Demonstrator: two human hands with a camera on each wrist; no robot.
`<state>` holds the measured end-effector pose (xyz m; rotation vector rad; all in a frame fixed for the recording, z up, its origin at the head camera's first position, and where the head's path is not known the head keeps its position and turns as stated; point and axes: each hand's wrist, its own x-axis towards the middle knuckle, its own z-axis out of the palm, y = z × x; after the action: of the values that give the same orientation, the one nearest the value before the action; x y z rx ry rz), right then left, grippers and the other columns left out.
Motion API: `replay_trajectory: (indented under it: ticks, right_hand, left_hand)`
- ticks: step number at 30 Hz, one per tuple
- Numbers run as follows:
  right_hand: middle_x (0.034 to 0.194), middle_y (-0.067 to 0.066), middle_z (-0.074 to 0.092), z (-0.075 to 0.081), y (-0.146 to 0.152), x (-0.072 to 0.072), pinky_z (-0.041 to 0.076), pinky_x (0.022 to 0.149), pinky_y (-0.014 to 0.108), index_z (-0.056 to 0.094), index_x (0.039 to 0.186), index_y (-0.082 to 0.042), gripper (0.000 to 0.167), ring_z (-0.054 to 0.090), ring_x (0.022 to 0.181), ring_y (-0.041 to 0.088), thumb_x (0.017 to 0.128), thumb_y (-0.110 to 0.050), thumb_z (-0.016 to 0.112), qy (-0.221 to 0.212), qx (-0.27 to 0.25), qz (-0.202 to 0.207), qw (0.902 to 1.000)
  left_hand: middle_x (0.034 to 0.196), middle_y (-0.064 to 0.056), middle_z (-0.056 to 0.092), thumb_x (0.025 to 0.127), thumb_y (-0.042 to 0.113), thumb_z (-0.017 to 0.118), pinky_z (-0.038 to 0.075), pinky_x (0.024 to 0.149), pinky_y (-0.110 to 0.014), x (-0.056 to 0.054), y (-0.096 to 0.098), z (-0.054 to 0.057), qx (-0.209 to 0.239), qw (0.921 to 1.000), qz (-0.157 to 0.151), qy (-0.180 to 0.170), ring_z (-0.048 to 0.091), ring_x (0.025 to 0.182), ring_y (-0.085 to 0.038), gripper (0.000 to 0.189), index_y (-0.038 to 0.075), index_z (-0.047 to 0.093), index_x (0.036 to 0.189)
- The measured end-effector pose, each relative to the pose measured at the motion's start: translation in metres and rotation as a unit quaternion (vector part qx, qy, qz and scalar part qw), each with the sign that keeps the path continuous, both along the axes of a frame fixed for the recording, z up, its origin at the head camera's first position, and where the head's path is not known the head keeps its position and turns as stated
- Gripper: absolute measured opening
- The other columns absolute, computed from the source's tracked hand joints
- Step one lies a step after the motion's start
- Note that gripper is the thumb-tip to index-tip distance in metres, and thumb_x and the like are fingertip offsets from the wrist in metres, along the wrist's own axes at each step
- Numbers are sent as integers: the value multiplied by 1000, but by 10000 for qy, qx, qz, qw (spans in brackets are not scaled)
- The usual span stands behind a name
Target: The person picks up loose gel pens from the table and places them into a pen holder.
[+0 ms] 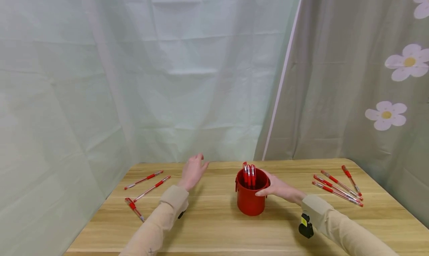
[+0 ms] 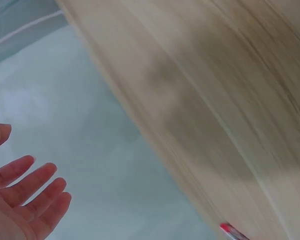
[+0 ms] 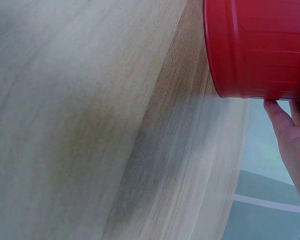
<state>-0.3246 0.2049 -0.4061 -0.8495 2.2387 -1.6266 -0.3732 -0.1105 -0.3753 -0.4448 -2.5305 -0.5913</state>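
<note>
My right hand (image 1: pixel 277 187) grips the side of a red bucket (image 1: pixel 251 205), its thumb at the front near the rim and its fingers around the far side. The bucket is upright, and a small handle lug shows on its left. Three red gel pens (image 1: pixel 249 176) stand inside it, leaning at the back with their capped ends up. In the right wrist view, fingers (image 3: pixel 280 120) press against the bucket's wall. My left hand (image 1: pixel 193 172) is raised over the table to the left of the bucket, fingers loosely spread, holding nothing.
On the left of the wooden table (image 1: pixel 214 233) lie three red pens, one a capped pen (image 1: pixel 134 209) nearest the front. Several more, including a pen (image 1: pixel 352 180) by the right edge, lie on the right. Curtains (image 1: pixel 201 81) hang right behind the table.
</note>
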Motion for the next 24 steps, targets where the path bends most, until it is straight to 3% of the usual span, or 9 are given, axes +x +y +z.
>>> replay_trajectory:
  ticks: [12,16,24]
  right_hand:
    - [130,10,42,-2,1,-1,39,87,42,30,137,-7,71,40,114,28,78,-19,69,26,27,-26,10000]
    - [130,10,42,-2,0,-1,39,88,42,31,136,-8,70,40,115,27,78,-20,69,9,49,-48,10000]
    - [131,10,41,-1,0,0,39,88,41,30,137,-8,72,40,114,27,78,-20,69,35,58,-98,9999]
  left_hand:
    - [81,-16,58,81,11,66,48,54,-38,-11,-33,-23,-965,9931,400,525,58,69,-30,21,-3,56,93]
    - [76,-15,56,81,13,65,47,51,-41,-12,-44,-28,-1250,9881,599,666,57,68,-32,18,-1,54,85]
    - [73,-17,55,79,12,66,46,49,-44,-15,-62,-31,-1683,9801,679,809,55,67,-35,17,-1,55,81]
